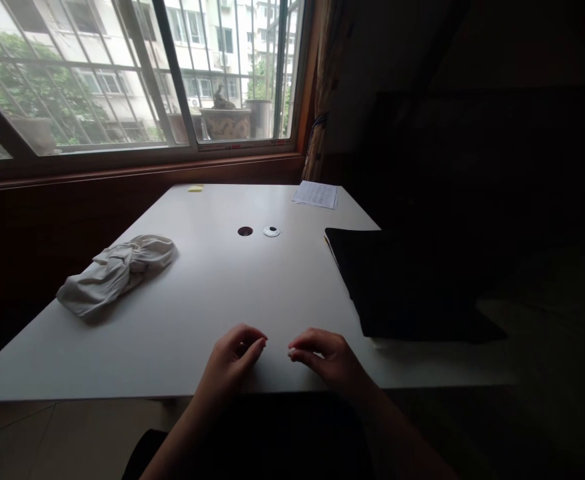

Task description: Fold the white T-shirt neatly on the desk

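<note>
Both of my hands are over the front edge of the white table (212,293), a short gap apart. My left hand (237,350) is closed, thumb and fingertips brought together; what it may hold is hidden. The thumb and index finger of my right hand (325,353) pinch something small and whitish, too small to name. A crumpled light grey cloth (117,273) lies on the left side of the table. On the right side, nearest my right hand, lies a large black cloth-like item (397,287) that hangs past the table's side.
Beyond my hands are a round hole (245,231) in the tabletop and a round white cover (271,231). Printed papers (316,194) and a yellow note (195,189) lie at the far edge, below a barred window.
</note>
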Action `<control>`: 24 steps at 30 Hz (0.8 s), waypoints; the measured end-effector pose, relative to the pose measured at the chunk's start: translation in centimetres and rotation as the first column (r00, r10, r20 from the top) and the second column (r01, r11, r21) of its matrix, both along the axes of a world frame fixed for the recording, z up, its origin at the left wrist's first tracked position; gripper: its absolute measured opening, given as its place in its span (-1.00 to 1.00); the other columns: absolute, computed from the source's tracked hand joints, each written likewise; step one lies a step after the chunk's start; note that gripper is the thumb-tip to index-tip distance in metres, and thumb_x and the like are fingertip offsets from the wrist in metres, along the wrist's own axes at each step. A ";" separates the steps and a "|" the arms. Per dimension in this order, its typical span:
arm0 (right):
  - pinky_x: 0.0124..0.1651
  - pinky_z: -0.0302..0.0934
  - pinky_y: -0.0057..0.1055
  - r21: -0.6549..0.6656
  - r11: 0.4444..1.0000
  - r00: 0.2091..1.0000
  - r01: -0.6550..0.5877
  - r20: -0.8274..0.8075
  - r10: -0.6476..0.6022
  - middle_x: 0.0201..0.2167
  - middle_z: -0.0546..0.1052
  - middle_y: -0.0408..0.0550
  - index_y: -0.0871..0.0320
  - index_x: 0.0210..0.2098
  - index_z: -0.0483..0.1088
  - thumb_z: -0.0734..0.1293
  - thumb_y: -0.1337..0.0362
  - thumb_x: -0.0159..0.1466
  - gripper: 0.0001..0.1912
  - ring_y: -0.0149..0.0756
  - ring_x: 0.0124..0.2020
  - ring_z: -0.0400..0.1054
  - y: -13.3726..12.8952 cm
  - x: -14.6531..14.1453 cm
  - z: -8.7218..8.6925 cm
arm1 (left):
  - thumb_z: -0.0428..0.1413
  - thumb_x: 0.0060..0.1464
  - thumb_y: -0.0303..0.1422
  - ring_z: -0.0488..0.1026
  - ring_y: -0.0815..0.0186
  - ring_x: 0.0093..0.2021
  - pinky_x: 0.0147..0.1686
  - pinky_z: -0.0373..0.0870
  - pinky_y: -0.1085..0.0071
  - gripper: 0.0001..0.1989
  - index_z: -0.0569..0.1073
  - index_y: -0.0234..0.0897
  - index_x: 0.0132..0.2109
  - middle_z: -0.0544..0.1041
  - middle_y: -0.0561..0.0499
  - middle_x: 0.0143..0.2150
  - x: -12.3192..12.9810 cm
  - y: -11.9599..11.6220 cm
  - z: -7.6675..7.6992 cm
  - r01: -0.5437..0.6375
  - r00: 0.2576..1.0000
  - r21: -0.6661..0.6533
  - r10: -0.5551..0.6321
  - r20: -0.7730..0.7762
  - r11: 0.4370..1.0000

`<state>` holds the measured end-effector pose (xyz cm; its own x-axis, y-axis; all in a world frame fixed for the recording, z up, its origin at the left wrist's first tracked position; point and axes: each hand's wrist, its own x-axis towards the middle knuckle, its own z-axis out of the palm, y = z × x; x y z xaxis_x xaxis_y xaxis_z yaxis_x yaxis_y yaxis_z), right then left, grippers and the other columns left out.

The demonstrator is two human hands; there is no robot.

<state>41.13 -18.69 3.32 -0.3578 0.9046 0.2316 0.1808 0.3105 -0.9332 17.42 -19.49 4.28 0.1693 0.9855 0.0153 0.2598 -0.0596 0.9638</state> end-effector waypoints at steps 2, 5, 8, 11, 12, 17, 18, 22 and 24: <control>-0.20 0.37 -0.37 -0.043 0.999 0.999 -0.001 -0.046 -0.001 -0.31 0.61 -0.08 0.08 -0.23 0.59 0.48 0.15 0.28 -0.85 -0.26 -0.27 0.50 -1.7 0.7 -0.1 | 0.17 0.22 -0.11 0.52 0.14 -0.20 -0.18 0.45 0.32 -0.73 0.58 -0.22 -0.21 0.60 -0.06 -0.23 -0.1 0.1 -0.1 0.006 1.000 -0.002 -0.006 -0.011 1.000; -0.27 0.36 -0.40 -0.092 0.994 0.987 -0.053 -0.157 0.038 -0.32 0.59 -0.09 0.07 -0.22 0.60 0.51 0.18 0.23 -0.84 -0.30 -0.33 0.49 -5.3 1.7 -0.6 | 0.18 0.20 -0.09 0.53 0.14 -0.17 -0.16 0.47 0.33 -0.73 0.59 -0.20 -0.20 0.60 -0.05 -0.22 -0.3 0.1 0.1 0.027 0.999 0.022 -0.026 -0.043 0.999; -0.28 0.35 -0.42 -0.152 0.987 0.978 -0.054 -0.209 0.021 -0.36 0.60 -0.10 0.06 -0.25 0.63 0.56 0.21 0.17 -0.83 -0.32 -0.36 0.49 -9.6 3.1 -2.0 | 0.21 0.17 -0.07 0.54 0.15 -0.19 -0.21 0.48 0.37 -0.72 0.60 -0.19 -0.21 0.61 -0.04 -0.22 -0.5 0.0 0.3 0.040 0.997 0.012 -0.039 -0.070 0.999; -0.30 0.36 -0.41 -0.339 0.940 0.966 0.042 -0.226 -0.125 -0.42 0.61 -0.10 0.10 -0.30 0.63 0.58 0.15 0.14 -0.81 -0.30 -0.41 0.52 -13.7 5.8 -4.1 | 0.25 0.11 -0.03 0.55 0.12 -0.20 -0.26 0.49 0.38 -0.68 0.59 -0.19 -0.20 0.62 -0.02 -0.24 -0.2 -0.3 0.3 0.016 0.995 -0.019 -0.017 -0.096 1.000; -0.32 0.37 -0.40 -0.421 0.902 0.952 0.097 -0.224 -0.207 -0.44 0.61 -0.10 0.12 -0.31 0.63 0.57 0.12 0.15 -0.78 -0.29 -0.44 0.52 -14.9 7.0 -4.9 | 0.26 0.09 -0.02 0.56 0.11 -0.19 -0.26 0.50 0.38 -0.67 0.59 -0.18 -0.20 0.62 -0.02 -0.24 -0.1 -0.4 0.4 -0.005 0.995 -0.023 0.003 -0.104 1.000; -0.16 0.41 -0.29 -0.516 0.638 0.700 0.572 -0.099 -0.708 -0.31 0.63 -0.03 0.15 -0.18 0.58 0.52 -0.01 0.19 -0.62 -0.21 -0.30 0.54 -18.7 15.1 -10.6 | 0.24 0.06 0.05 0.55 0.07 -0.06 -0.20 0.48 0.39 -0.61 0.57 -0.13 -0.13 0.64 0.03 -0.15 0.7 -1.4 0.4 -0.097 0.979 -0.019 0.092 -0.180 0.995; -0.15 0.42 -0.27 -0.502 0.576 0.617 0.645 -0.101 -0.780 -0.29 0.63 -0.01 0.15 -0.19 0.57 0.52 -0.05 0.16 -0.59 -0.19 -0.28 0.54 -19.1 16.8 -11.9 | 0.24 0.06 0.06 0.55 0.06 -0.04 -0.20 0.48 0.40 -0.60 0.57 -0.11 -0.11 0.64 0.04 -0.13 0.6 -1.5 0.3 -0.099 0.974 -0.023 0.092 -0.207 0.995; -0.22 0.45 -0.20 -0.391 0.345 0.375 0.853 0.000 -0.927 -0.39 0.60 0.02 0.17 -0.33 0.53 0.52 -0.22 0.00 -0.43 -0.14 -0.36 0.52 -20.5 22.3 -16.1 | 0.22 0.07 0.11 0.56 0.03 -0.02 -0.24 0.52 0.37 -0.53 0.56 -0.08 -0.03 0.65 0.05 -0.09 -0.4 -1.2 -0.7 -0.092 0.959 -0.074 0.068 -0.275 0.993; -0.32 0.44 -0.20 -0.361 0.304 0.339 0.882 0.035 -0.940 -0.49 0.56 -0.03 0.15 -0.42 0.49 0.52 -0.25 -0.05 -0.43 -0.15 -0.44 0.49 -21.5 23.9 -17.1 | 0.22 0.06 0.13 0.59 0.02 -0.06 -0.27 0.56 0.34 -0.51 0.55 -0.07 0.00 0.66 0.05 -0.08 -0.8 -0.9 -1.2 -0.074 0.951 -0.100 0.040 -0.307 0.992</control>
<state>65.00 -40.14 -13.74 0.7523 0.6472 -0.1234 0.0283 -0.2189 -0.9753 16.59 -20.41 3.05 0.0922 0.9864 -0.1361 0.5407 0.0652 0.8387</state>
